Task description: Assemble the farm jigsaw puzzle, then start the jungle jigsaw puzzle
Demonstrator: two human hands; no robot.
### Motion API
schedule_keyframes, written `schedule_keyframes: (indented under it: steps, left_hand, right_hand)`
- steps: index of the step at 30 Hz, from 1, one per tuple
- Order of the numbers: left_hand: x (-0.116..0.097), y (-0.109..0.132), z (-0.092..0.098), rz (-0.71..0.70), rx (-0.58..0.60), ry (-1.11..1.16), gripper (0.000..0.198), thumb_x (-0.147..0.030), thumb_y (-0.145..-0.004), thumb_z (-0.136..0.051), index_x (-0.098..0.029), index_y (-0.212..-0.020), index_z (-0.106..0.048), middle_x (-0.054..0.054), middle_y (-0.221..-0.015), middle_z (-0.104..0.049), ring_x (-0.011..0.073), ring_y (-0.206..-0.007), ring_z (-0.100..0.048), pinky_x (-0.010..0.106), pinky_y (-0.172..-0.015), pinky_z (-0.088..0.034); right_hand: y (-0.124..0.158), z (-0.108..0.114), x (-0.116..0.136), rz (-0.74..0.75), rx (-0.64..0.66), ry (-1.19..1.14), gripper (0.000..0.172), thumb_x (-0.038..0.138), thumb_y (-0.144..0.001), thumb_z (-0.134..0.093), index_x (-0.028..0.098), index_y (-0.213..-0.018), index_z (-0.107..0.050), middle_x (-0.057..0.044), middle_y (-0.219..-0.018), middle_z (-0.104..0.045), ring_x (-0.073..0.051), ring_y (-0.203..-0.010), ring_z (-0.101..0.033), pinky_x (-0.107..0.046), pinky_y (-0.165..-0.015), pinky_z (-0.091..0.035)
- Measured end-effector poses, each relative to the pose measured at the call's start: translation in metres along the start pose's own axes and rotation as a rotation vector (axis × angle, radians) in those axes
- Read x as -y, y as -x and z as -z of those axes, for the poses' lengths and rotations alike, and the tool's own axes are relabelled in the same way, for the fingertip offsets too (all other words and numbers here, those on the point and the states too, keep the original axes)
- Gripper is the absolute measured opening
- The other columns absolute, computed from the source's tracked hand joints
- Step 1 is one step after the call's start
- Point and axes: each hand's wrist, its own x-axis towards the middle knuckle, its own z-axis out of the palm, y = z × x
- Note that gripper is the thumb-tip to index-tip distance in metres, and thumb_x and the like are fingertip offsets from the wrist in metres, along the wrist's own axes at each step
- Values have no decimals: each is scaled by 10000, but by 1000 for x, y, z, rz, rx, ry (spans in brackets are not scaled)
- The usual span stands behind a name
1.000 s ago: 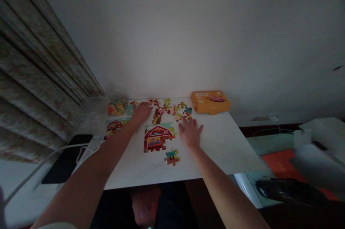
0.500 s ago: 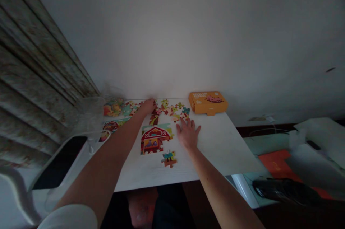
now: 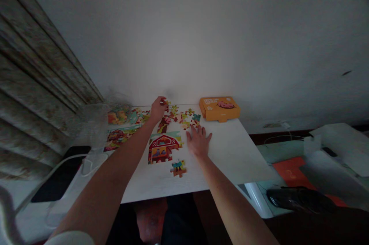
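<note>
My left hand reaches to the far edge of the white table and pinches a small jigsaw piece lifted off the pile of loose pieces. My right hand lies flat on the table with fingers spread, just right of the joined red barn section. A small joined cluster lies nearer to me, below the barn.
An orange puzzle box sits at the table's far right by the wall. A reference picture sheet and clear plastic bag lie at the left. A black tablet with white cable is lower left. Clutter fills the right floor.
My left hand has slid right and farther back along the loose pieces, then closed on one piece and raised it. My right hand has stayed flat beside the barn section.
</note>
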Motion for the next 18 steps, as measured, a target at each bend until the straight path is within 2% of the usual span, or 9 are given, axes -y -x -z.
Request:
schedule_keyframes:
  steps: [3,5,8,11,15,18]
  left_hand:
    - [-13,47,-1,-26,-71,203,331,-152,-822,-646,-228,-1143,-618,20,-1003,-696,124,-752,-697,232,-654,-579]
    - [-17,83,1,16,-60,319,350,-181,-826,-656,-226,-1169,-604,16,-1001,-691,108,-687,-684,236,-631,-579]
    - [-15,133,8,93,-85,433,383,-213,-810,-677,-231,-1182,-586,22,-1047,-692,115,-736,-708,244,-666,-589]
    - [-11,172,20,169,-130,479,367,-235,-778,-714,-231,-1127,-600,23,-1058,-693,124,-772,-725,245,-684,-591]
    - [-10,210,36,247,-52,539,337,-288,-765,-719,-227,-1079,-613,5,-918,-702,126,-655,-690,272,-620,-591]
    - [-12,230,43,259,28,600,368,-281,-754,-701,-224,-1109,-623,-6,-828,-694,124,-589,-639,279,-571,-579]
  right_hand:
    - [1,1,0,-4,6,-8,558,520,-1051,-305,318,-1558,-424,-129,-1628,-378,-359,-1511,-281,-695,-1177,-139]
    - [1,2,0,-15,2,-1,562,531,-1045,-330,321,-1557,-427,-132,-1641,-353,-378,-1507,-283,-687,-1175,-151]
    - [3,2,-1,-23,-11,11,584,539,-1041,-338,310,-1576,-391,-137,-1657,-319,-382,-1506,-274,-681,-1171,-170]
    - [4,3,-3,-1,-51,-8,593,512,-1046,-324,289,-1595,-339,-137,-1656,-315,-346,-1513,-248,-671,-1164,-201]
    - [8,11,-8,14,-189,-160,554,440,-1026,-390,208,-1527,-433,-168,-1549,-462,-300,-1428,-361,-559,-1151,-294]
    - [19,17,-10,49,-262,-351,478,391,-1006,-413,114,-1356,-583,-195,-1371,-609,-271,-1286,-495,-426,-1095,-378]
